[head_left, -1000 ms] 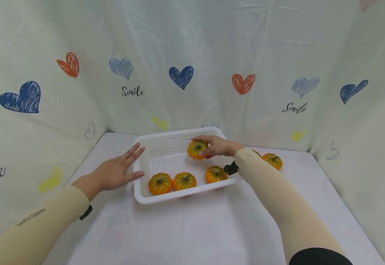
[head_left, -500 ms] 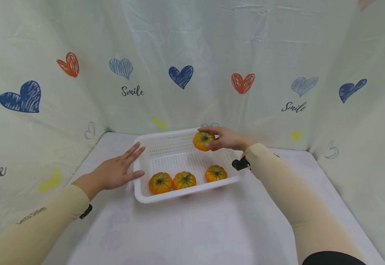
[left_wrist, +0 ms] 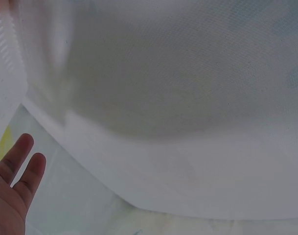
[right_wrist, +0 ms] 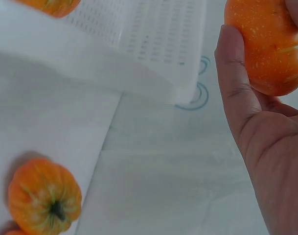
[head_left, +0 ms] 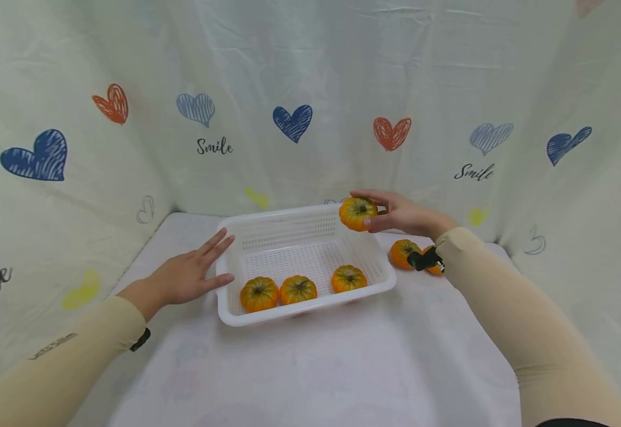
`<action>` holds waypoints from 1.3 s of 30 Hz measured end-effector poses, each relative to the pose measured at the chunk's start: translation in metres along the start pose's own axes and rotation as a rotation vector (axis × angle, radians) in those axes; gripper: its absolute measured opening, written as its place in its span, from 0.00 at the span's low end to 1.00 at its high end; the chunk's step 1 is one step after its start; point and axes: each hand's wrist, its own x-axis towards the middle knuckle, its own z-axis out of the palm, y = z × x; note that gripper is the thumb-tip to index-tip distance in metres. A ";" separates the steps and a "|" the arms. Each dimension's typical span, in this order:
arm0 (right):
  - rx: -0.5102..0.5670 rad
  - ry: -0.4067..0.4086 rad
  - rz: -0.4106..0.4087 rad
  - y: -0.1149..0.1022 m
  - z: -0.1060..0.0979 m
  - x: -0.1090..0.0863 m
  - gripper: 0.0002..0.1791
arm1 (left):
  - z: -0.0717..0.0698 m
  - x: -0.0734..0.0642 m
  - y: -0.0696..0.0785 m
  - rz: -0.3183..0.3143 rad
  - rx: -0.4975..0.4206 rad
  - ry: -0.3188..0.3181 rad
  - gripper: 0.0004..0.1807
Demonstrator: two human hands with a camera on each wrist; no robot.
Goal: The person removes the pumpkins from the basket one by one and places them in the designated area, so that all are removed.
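Note:
My right hand [head_left: 403,214] grips a small orange pumpkin [head_left: 357,214] above the back right corner of a white plastic basket [head_left: 305,314]. In the right wrist view, the thumb and fingers wrap the held pumpkin [right_wrist: 271,49]. Three more pumpkins lie along the front of the basket: one at the left [head_left: 259,294], a second pumpkin [head_left: 298,290] beside it, and a third pumpkin [head_left: 349,279] apart at the right. My left hand [head_left: 184,276] has its fingers straight and spread at the basket's left rim; in the left wrist view only part of that hand [left_wrist: 14,186] shows.
Right of the basket, a pumpkin [head_left: 403,254] and another pumpkin [head_left: 435,270], partly hidden by the black wrist strap, sit on the white-covered table [head_left: 310,367]. A curtain [head_left: 342,71] printed with hearts hangs behind and at both sides.
My right hand has lifted the pumpkin from inside the basket, up and to the right, over its back right corner. The pumpkins outside show more now. The left hand stays put.

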 end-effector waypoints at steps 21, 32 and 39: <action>-0.003 0.182 0.080 0.040 -0.047 -0.086 0.40 | -0.001 -0.001 0.004 -0.008 0.016 -0.016 0.48; 0.021 0.217 0.089 0.069 -0.057 -0.114 0.40 | -0.001 -0.002 0.004 -0.014 0.015 -0.013 0.47; 0.042 0.256 0.110 0.087 -0.062 -0.127 0.40 | -0.001 -0.001 0.004 -0.018 0.012 -0.014 0.47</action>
